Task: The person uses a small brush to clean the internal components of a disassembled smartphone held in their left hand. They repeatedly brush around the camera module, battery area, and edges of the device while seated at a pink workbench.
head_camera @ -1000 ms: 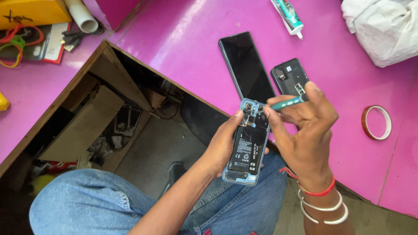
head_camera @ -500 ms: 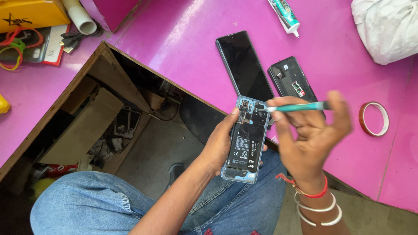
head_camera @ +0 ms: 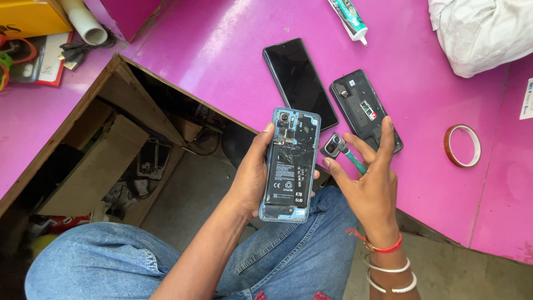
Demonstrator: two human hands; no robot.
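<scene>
The pink tabletop fills the far side of the view, with a dark wooden-edged opening cut into its near left, and the person sits at its edge with denim-clad knees below. On the far right lies a crumpled white cloth; a ring of amber tape sits right of the work, well apart from it. A black phone, screen up, lies in the middle of the tabletop, and just beside it on the right lies a dark back cover, inner face up. A glue tube rests farther off.

The opened phone, blue-framed with its battery and boards bare, is clamped in the left hand, thumb along the left rim and fingertips curling round the right. It is held above the lap at the near edge of the tabletop, upright and facing the viewer, much as it was a moment ago.

What has changed is on the right. The right hand a moment ago held the teal tool level, up by the phone's camera corner; now it has dropped lower and right of the phone, fingers fanned apart, thumb and forefinger pinched on the tool. At the tool's tip sits a small grey camera bezel, which was not seen off the phone before. I would judge that piece has just come free, so the prying at that corner looks finished.
</scene>
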